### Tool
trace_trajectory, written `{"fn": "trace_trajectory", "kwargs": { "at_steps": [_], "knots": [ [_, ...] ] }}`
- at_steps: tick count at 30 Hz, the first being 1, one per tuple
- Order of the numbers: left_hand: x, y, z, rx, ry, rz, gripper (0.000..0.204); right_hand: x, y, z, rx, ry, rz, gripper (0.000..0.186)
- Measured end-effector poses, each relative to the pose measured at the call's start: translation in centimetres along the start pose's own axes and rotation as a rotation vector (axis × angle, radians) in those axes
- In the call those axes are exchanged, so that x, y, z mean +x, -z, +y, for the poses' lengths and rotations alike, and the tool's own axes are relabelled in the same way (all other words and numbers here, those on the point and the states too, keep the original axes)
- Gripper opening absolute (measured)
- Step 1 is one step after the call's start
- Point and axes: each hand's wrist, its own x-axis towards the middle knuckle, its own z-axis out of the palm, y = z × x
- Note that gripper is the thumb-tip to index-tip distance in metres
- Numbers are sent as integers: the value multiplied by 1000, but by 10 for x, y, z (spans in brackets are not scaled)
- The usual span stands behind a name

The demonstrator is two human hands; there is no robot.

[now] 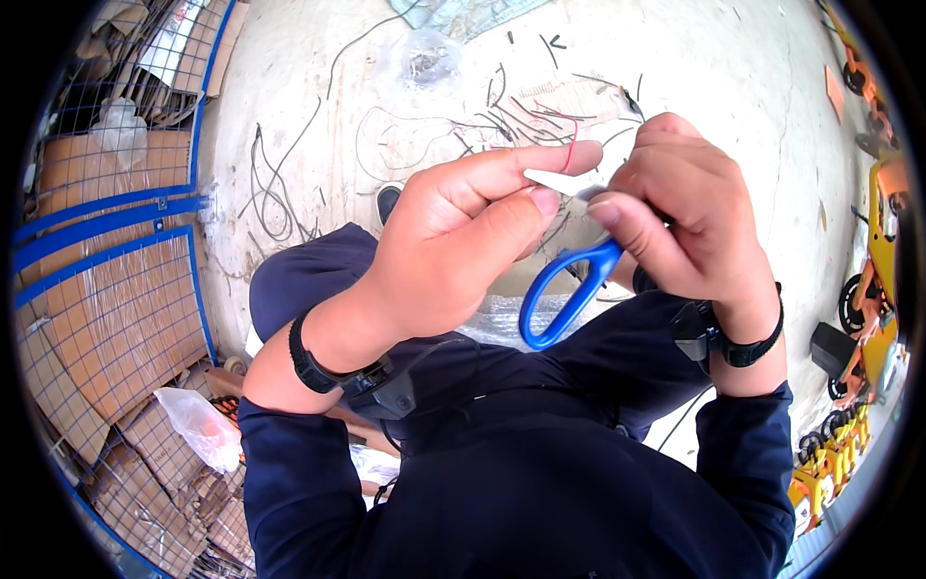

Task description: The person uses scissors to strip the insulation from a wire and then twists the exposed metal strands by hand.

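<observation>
In front of my lap, my right hand (pixel 685 207) is closed around a pair of scissors (pixel 564 294) with blue handles. One handle loop hangs below that hand, and the pale blade (pixel 559 181) points left, against the fingers of my left hand (pixel 463 232). My left thumb and fingers are pinched together at the blade. A thin red wire (pixel 576 130) loops up from beside my left index fingertip; where it passes between the fingers is hidden. Just beyond my right knuckles is a dark cable end (pixel 632 104).
Several cut black wire pieces (pixel 511 121) lie scattered on the pale floor, with a clear plastic bag (pixel 422 63) behind them. A long black cable (pixel 275 188) curls at the left. Blue mesh cages (pixel 198 145) hold cardboard at far left. Orange-yellow wheeled equipment (pixel 873 251) lines the right.
</observation>
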Motion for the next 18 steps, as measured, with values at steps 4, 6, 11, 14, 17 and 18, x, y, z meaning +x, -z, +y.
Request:
{"fn": "trace_trajectory", "kwargs": {
  "at_steps": [4, 6, 11, 14, 17, 18],
  "knots": [
    [-1, -2, 0, -42, 21, -17, 37, -1, -7, 0, -4, 8, 12, 14],
    [0, -2, 0, -54, 35, -25, 37, 0, -6, 0, -8, -3, 14, 15],
    [3, 4, -2, -33, 50, -47, 38, 0, -7, 1, -35, -12, 27, 16],
    [5, 8, -10, -153, 57, -61, 38, 2, -6, 0, -56, -8, 35, 16],
    [5, 4, -11, -131, 69, -8, 39, 2, -5, -1, -89, -31, 77, 15],
    [4, 3, -9, -130, 87, -4, 38, 3, -4, 0, -119, -46, 114, 14]
  ]
}}
